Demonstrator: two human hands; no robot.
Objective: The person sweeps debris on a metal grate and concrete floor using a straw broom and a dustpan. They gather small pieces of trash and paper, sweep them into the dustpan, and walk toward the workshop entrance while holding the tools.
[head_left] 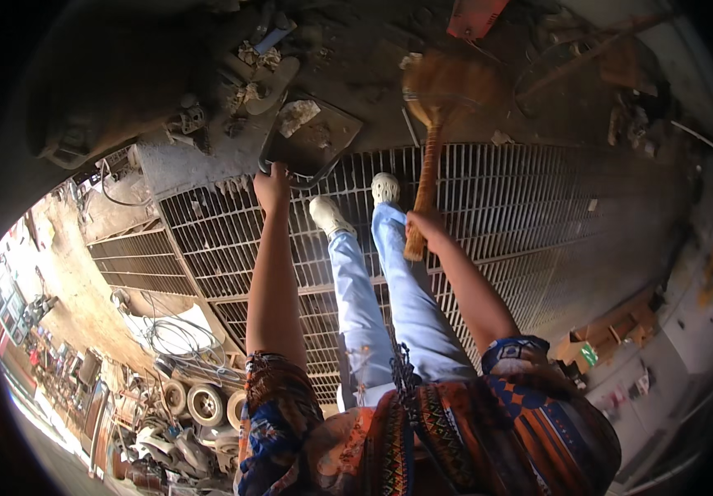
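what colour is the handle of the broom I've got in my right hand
The handle is orange-brown; the head view shows it best.

Dustpan (313, 155) and short hand broom (431, 157), side by side, apart
Dustpan: dark, grimy, flat, roughly square, set askew at left, with a curved dark bar along its near edge; a pale, ragged scrap (298, 117) and some small debris lie on it. Broom: tan-brown, at right, straight ribbed handle toward the wearer, broad head pointing away; head blurred, bristle condition and floor contact cannot be determined
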